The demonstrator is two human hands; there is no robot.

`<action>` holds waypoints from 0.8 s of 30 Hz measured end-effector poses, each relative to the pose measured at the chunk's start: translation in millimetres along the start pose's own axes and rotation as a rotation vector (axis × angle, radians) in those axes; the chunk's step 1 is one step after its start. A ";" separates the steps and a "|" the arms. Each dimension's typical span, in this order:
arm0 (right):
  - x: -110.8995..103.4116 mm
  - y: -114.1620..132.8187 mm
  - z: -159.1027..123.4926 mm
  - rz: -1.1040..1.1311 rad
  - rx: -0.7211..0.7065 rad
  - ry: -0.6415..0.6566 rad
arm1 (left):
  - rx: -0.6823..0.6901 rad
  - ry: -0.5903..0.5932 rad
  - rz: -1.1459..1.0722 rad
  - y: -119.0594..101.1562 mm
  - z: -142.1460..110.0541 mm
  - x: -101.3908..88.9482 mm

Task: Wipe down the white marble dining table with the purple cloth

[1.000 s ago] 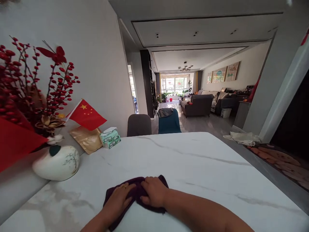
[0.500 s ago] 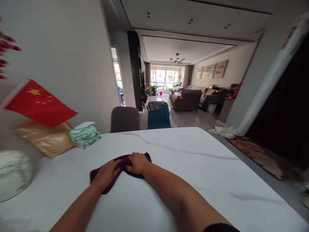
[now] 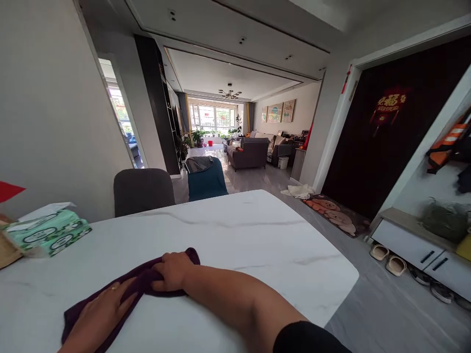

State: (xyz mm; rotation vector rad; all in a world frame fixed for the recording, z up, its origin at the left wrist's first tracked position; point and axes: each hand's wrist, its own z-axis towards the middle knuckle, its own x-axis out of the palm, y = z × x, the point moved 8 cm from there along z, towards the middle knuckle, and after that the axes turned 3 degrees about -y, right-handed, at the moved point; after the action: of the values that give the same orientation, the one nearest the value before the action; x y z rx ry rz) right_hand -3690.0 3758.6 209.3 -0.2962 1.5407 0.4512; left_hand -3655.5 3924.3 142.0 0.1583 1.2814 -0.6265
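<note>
A dark purple cloth [image 3: 147,279] lies on the white marble table [image 3: 239,235] near its front. My left hand [image 3: 97,316] rests flat on the cloth's near left part, fingers stretched out, a ring on one finger. My right hand [image 3: 172,270] sits curled on the cloth's far end, fingers bunched into the fabric. My right forearm runs in from the lower right.
A green tissue pack [image 3: 46,235] lies at the table's left, beside a tan bag [image 3: 5,250] and a red flag tip [image 3: 9,190]. A grey chair [image 3: 143,191] and a blue chair [image 3: 206,179] stand behind the table. Slippers [image 3: 388,259] lie right of it.
The view has swung right, so the vase and red berries left the frame. Both hands and the cloth have stayed together on the table, now seen lower left.
</note>
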 end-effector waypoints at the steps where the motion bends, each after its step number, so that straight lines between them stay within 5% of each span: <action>1: -0.9 7.2 -12.4 0.008 -0.021 -0.008 | 0.001 0.011 -0.020 -4.4 -12.8 -2.0; 10: -1.2 83.4 -141.1 0.106 -0.139 -0.091 | -0.033 0.114 -0.065 -75.5 -148.4 -41.7; 17: 10.7 119.1 -227.1 0.204 -0.183 -0.039 | 0.034 0.146 -0.055 -99.8 -236.9 -26.3; 21: 11.6 123.7 -256.2 0.231 -0.224 0.066 | 0.048 0.212 -0.065 -112.6 -258.7 -14.6; 24: 4.7 117.9 -257.8 0.247 -0.252 0.105 | 0.058 0.313 -0.104 -128.8 -247.0 -18.7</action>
State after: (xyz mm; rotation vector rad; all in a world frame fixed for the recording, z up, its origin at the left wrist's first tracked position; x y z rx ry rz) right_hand -3973.3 3745.2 210.9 -0.3296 1.6321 0.8395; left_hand -3933.1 3934.8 114.5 0.2459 1.5810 -0.7494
